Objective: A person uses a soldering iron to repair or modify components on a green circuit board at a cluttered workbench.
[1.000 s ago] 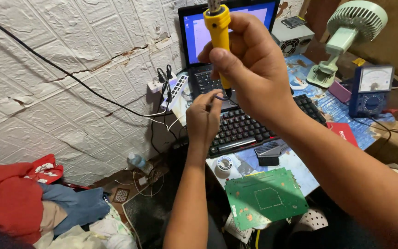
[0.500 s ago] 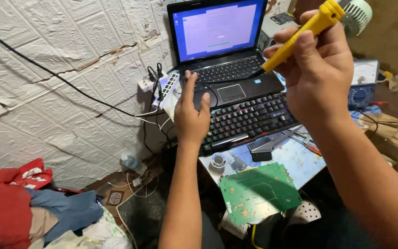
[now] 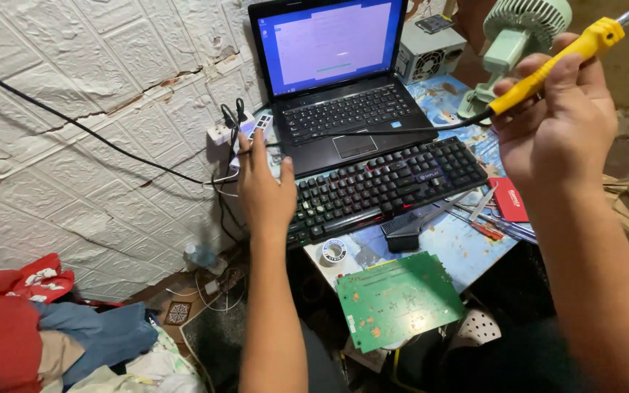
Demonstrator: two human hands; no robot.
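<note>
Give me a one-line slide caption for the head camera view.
Right hand raises a yellow soldering iron while left hand reaches toward the power strip beside a laptop.

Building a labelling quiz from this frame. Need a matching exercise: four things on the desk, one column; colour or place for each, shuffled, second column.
Things:
1. soldering iron
2. circuit board
3. laptop
4. desk fan

Descriptions:
A. green, at the near desk edge
B. pale green, far right of the desk
C. yellow handle, held in the right hand
D. open, screen lit, behind the black keyboard

Pairs: 1-C, 2-A, 3-D, 4-B
</note>
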